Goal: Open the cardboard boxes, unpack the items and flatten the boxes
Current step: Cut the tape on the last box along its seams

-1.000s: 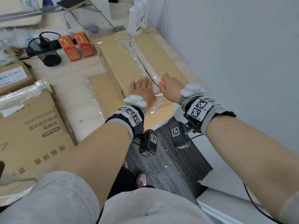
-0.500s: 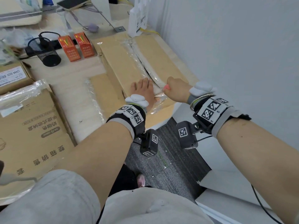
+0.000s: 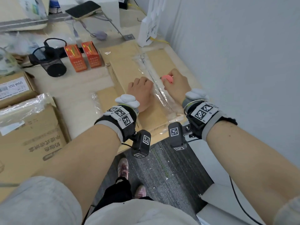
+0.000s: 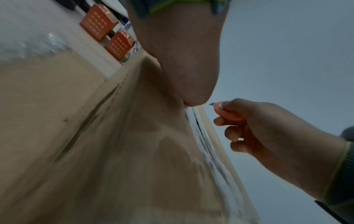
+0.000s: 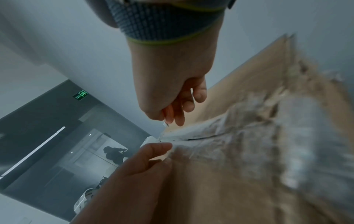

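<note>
Your left hand (image 3: 140, 93) lies palm down on the top of a long cardboard box (image 3: 128, 73) at the right end of the counter (image 3: 76, 101), fingers flat and pressing the left flap just beside the taped centre seam (image 3: 155, 88); it has hold of nothing; your right hand (image 3: 177, 85) hovers just right of that seam, its grip curled round a small pink box cutter (image 3: 167, 78); from the left wrist view a short blade tip (image 4: 211, 104) pokes out past the thumb, clear of the cardboard and pointing toward your left hand; the clear tape along the seam is wrinkled and lifted, and a dark slit (image 5: 203, 137) shows in it on the near stretch; the flaps themselves lie closed; the box runs from the near counter edge away toward the far wall, with the grey wall close on its right; left of it a flattened sheet of cardboard (image 3: 105, 101) lies on the counter; farther left sit two more brown boxes, a large printed one (image 3: 30, 135) nearest you and a labelled one (image 3: 14, 88) beyond it; at the far side stand two small orange cartons (image 3: 84, 56) side by side, a black mesh pen cup (image 3: 48, 60) on its side to their left, and a phone on a stand (image 3: 83, 8) behind
</note>
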Available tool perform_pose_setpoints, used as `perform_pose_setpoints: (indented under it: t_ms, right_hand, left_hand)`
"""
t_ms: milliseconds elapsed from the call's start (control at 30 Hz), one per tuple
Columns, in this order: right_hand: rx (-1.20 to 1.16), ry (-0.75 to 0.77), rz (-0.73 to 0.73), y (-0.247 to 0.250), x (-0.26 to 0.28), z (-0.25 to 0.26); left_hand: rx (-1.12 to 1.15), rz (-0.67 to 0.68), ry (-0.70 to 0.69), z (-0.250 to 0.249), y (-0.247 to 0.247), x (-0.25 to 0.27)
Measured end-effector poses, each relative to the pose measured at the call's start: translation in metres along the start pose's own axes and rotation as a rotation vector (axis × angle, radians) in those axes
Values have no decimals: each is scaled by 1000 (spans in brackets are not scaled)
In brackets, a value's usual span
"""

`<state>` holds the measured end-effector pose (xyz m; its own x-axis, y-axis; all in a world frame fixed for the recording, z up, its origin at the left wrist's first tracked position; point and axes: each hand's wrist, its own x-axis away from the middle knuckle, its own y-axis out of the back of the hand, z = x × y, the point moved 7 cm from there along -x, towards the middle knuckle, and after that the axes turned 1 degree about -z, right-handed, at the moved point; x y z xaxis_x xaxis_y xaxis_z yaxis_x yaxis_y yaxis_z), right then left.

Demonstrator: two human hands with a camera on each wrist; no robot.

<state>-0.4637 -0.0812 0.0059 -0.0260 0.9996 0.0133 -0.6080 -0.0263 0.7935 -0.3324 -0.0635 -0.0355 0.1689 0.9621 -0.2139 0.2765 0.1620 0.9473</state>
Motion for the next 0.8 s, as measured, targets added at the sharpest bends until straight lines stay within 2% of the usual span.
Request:
perform_pose_setpoints:
  t_ms: [167,200,300,400,800]
  right_hand:
    - [-18,37,-10,-17,-45,24]
    - [-5,41,2,-24,-58,30]
    - [-3,35,52,-43,-91,41]
    - [22,42,69,-56,-114,50]
    - [182,178,138,-69,-138,59]
  left_hand:
    - [-41,-50,105,36,6,-32]
    - [-39,-26,115,45,3,-41]
    - [-18,157,150,63,-6,-57]
    - [-25,179,134,70,-11,-67]
    - [-74,202,142,67,-20,-67]
